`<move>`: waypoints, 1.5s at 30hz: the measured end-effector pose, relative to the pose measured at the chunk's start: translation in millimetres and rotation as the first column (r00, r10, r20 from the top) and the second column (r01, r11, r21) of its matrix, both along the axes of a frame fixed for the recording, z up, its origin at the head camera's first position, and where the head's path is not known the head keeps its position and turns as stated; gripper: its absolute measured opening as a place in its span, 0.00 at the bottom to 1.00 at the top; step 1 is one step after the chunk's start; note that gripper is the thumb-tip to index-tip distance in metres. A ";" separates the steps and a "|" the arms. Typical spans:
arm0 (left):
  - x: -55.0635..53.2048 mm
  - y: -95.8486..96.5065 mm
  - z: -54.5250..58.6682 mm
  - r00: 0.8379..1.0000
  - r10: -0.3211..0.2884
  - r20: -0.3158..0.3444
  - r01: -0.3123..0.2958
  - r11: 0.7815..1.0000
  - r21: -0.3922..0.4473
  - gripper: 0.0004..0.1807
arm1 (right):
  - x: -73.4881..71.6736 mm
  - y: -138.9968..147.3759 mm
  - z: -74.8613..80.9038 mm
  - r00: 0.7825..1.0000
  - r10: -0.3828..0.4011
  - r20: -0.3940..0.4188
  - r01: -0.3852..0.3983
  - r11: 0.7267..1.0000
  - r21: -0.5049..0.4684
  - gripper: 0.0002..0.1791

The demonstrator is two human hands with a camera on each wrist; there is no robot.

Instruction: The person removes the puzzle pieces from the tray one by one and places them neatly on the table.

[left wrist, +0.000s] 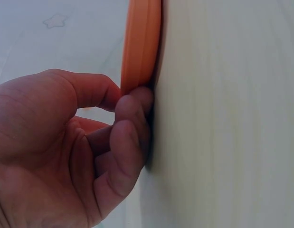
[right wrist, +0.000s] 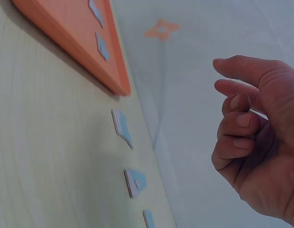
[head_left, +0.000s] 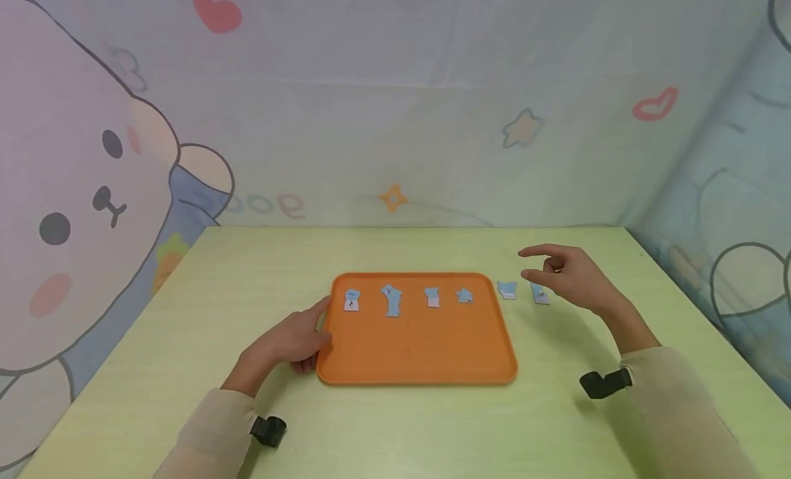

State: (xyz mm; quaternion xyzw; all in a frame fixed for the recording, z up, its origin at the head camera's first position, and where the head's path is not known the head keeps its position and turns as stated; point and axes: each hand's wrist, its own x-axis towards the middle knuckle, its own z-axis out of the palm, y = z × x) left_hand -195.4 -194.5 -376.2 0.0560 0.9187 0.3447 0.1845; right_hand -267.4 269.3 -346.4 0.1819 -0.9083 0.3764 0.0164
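An orange tray (head_left: 414,359) lies on the table, with several small light-blue and white puzzle pieces (head_left: 393,304) along its far side. At its left edge, my left hand (head_left: 295,338) pinches the rim; in the left wrist view the thumb and curled fingers meet at the tray's side (left wrist: 142,42). My right hand (head_left: 571,276) hovers beyond the tray's right edge, index finger and thumb apart, the other fingers curled, nothing held. Below it lie a puzzle piece (head_left: 507,290) and another piece (head_left: 540,295) partly behind the thumb. The right wrist view shows a third loose piece (right wrist: 148,219).
A pale yellow-green table (head_left: 402,431) carries everything. Behind it hangs a printed cloth (head_left: 371,122) with hearts, stars and a cartoon animal, which continues at the sides. A small black camera (head_left: 268,431) sits on the left wrist, another black camera (head_left: 604,383) on the right.
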 end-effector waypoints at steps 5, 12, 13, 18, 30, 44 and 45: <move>-1.4 0.0 -1.3 1.000 0.002 -0.005 -0.002 1.000 -0.017 0.41 | -1.5 -15.0 -5.1 1.000 0.028 0.006 -0.027 0.999 -0.025 0.19; -1.4 0.9 -3.0 1.000 0.005 -0.003 -0.005 1.000 -0.024 0.41 | -5.7 -30.9 -18.4 0.996 0.081 0.043 -0.082 0.997 0.012 0.17; -1.1 0.8 -3.1 1.000 0.005 -0.004 -0.005 1.000 -0.020 0.41 | -6.2 -33.0 -20.5 0.995 0.088 0.048 -0.088 0.996 0.015 0.17; 0.0 0.1 -2.8 1.000 0.001 -0.012 -0.001 1.000 -0.002 0.41 | -10.4 -44.2 -30.8 0.993 0.099 0.072 -0.101 0.994 0.035 0.17; -2.3 1.2 -4.9 1.000 0.010 -0.006 -0.010 1.000 -0.008 0.40 | -18.5 -67.4 -44.7 0.974 0.176 0.142 -0.186 0.980 0.066 0.19; -2.4 0.8 -3.8 1.000 -0.003 -0.030 0.003 1.000 -0.025 0.41 | -25.6 -72.2 -53.3 0.973 0.191 0.132 -0.210 0.966 0.148 0.21; -2.4 1.1 -3.9 1.000 -0.003 -0.030 0.003 1.000 -0.028 0.41 | -26.2 -71.8 -53.6 0.973 0.190 0.131 -0.209 0.966 0.151 0.21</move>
